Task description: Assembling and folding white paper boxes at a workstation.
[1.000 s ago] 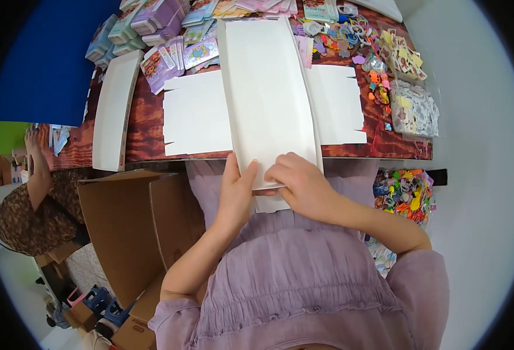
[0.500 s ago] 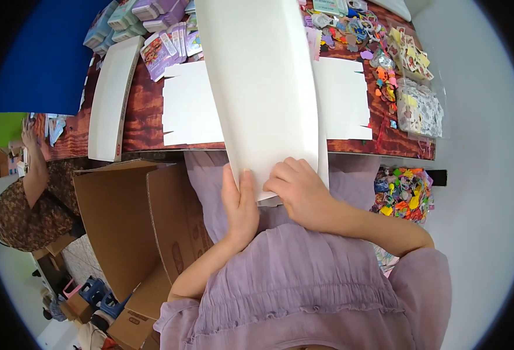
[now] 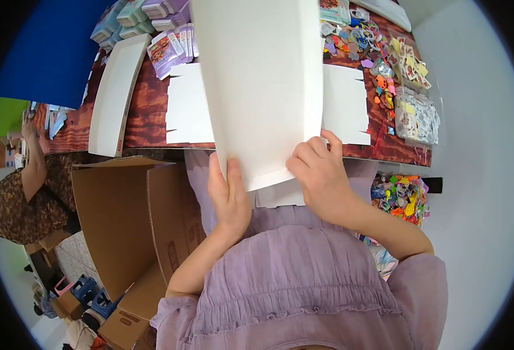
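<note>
Both my hands hold a long white cardboard tray (image 3: 263, 99), its raised sides running away from me and its near end over my lap. My left hand (image 3: 229, 195) has the near left corner between thumb and fingers. At the near right corner my right hand (image 3: 324, 175) is closed on the side wall, its fingers bent over the edge. A white flap (image 3: 280, 194) shows below the near end. Under the tray, flat white cardboard (image 3: 347, 105) with slit ends lies on the table, its middle hidden.
A finished-looking white tray (image 3: 114, 96) lies at the left on the wood-patterned table (image 3: 152, 131). Purple and green packs (image 3: 166, 14) are stacked behind it. Small colourful trinkets (image 3: 356, 41) and clear bags (image 3: 417, 116) sit right. A large open carton (image 3: 117, 227) stands left; another person (image 3: 32, 198) works beyond.
The near end of the tray has opened out between my hands, with its end edge now upright. My right hand has shifted right to the corner, and my left slightly left.
</note>
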A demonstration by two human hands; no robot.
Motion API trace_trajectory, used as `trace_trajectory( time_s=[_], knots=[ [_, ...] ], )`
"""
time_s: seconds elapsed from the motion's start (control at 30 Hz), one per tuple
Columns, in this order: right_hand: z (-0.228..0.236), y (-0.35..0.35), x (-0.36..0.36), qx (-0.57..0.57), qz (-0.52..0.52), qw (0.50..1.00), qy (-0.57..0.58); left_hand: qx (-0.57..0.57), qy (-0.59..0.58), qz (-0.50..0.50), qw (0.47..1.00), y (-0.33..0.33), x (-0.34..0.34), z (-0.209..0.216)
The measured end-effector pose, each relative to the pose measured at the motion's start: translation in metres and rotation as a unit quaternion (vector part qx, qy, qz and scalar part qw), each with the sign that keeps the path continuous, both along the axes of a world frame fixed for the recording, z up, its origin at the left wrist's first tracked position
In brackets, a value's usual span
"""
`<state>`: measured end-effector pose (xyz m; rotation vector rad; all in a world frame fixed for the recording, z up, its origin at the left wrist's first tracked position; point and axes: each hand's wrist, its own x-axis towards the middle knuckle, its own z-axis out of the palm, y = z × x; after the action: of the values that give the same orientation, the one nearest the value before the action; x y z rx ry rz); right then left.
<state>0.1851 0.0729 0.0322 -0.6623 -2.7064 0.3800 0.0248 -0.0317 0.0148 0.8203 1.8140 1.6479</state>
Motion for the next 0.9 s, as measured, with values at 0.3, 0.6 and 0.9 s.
trace_trajectory(
  time_s=[0.3, 0.6, 0.9],
  knots=[
    [-0.013, -0.002, -0.001, -0.075, 0.008, 0.997, -0.025, -0.014, 0.011, -0.042, 0.999, 0.001, -0.003, -0.013],
    [-0.008, -0.021, -0.030, -0.077, 0.010, 0.995, 0.066, 0.022, -0.067, -0.017, 0.997, 0.013, 0.007, -0.009],
    [-0.008, -0.028, -0.038, 0.023, 0.048, 0.998, 0.031, 0.035, -0.041, -0.038, 0.998, 0.018, 0.009, -0.011]
  ],
)
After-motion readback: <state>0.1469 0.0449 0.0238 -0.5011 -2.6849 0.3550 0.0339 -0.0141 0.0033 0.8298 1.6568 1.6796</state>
